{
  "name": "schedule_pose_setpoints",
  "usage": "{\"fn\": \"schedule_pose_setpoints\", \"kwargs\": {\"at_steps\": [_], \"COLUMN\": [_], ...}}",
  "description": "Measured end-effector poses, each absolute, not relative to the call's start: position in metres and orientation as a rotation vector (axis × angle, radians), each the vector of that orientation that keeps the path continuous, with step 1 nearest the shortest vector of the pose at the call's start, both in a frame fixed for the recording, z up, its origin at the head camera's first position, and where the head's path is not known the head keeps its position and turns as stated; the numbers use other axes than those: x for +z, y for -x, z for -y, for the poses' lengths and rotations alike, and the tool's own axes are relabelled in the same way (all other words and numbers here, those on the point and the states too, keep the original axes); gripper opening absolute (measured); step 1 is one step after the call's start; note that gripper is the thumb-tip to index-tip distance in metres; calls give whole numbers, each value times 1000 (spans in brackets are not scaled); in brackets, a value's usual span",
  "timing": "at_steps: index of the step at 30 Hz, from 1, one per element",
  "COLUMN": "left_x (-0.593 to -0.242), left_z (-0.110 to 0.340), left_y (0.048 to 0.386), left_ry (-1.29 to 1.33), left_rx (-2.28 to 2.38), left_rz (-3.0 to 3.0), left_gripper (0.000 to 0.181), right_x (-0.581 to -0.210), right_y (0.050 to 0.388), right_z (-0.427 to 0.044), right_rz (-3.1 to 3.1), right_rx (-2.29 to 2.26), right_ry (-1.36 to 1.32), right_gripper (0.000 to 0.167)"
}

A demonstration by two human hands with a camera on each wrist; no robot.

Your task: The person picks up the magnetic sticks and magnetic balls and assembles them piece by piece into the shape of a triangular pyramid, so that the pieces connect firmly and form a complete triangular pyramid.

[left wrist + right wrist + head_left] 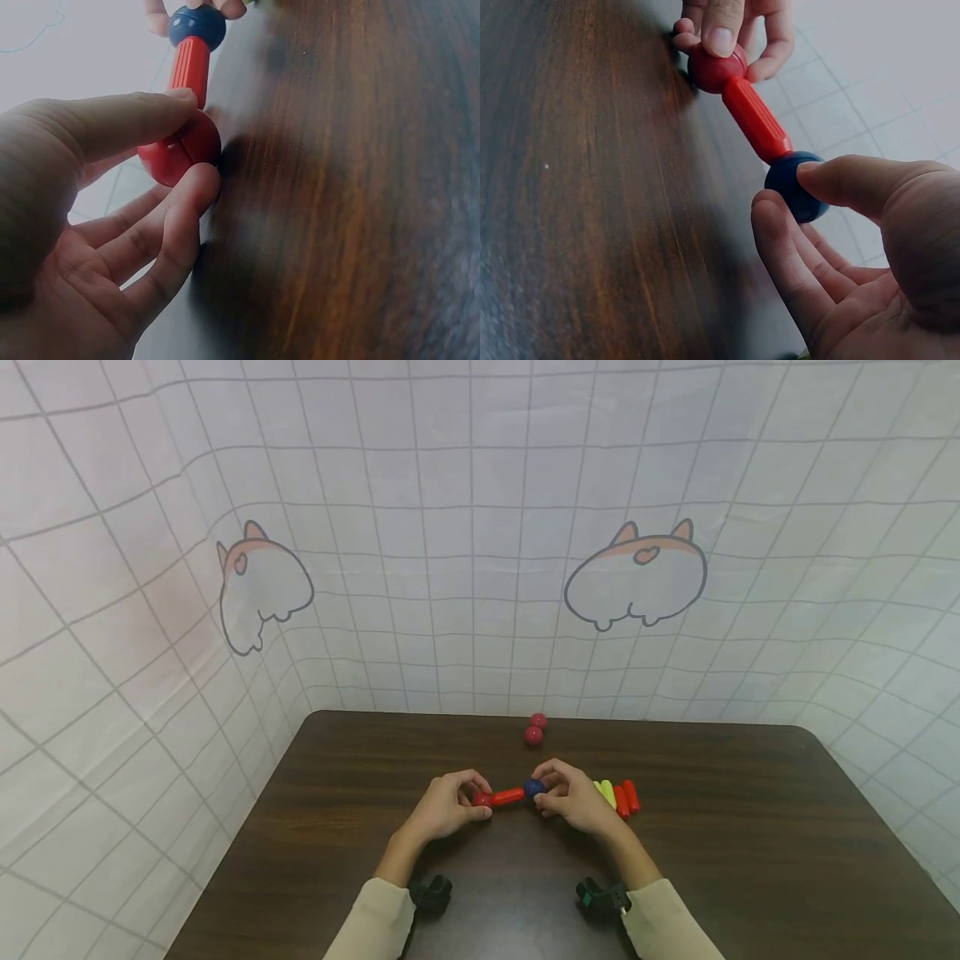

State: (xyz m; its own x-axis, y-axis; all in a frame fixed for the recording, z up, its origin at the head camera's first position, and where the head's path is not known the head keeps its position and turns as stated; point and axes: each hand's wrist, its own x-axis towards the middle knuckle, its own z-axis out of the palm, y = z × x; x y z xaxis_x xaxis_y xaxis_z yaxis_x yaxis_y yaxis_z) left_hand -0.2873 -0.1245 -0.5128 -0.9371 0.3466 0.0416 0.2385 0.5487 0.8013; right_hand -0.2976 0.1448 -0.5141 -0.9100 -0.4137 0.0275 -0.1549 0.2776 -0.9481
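Note:
Between the two hands a red ridged rod (508, 797) spans from a red ball (182, 150) to a dark blue ball (795, 184). My left hand (447, 804) pinches the red ball between thumb and fingers, its thumb tip close to the rod's end in the left wrist view. With thumb and fingertips, my right hand (573, 798) grips the blue ball. In the right wrist view the rod meets both balls, forming one straight piece. The fingers partly cover both balls.
Two more red balls (534, 736) sit near the table's back edge. Just right of the right hand lie yellow-green rods (607, 793) and red rods (631, 796) side by side. Behind the dark wooden table (360, 777) hangs a white gridded cloth (450, 610).

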Motion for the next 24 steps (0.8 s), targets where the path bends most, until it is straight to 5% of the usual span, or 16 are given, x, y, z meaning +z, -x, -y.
{"fn": "schedule_pose_setpoints", "kwargs": {"at_steps": [24], "left_x": [-515], "left_z": [125], "left_y": [289], "left_ry": [-513], "left_rx": [1291], "left_rz": [-2679], "left_gripper": [23], "right_x": [-514], "right_y": [295], "right_z": [-144], "right_rz": [-2381], "right_rx": [-1602], "right_ry": [396], "right_gripper": [36]}}
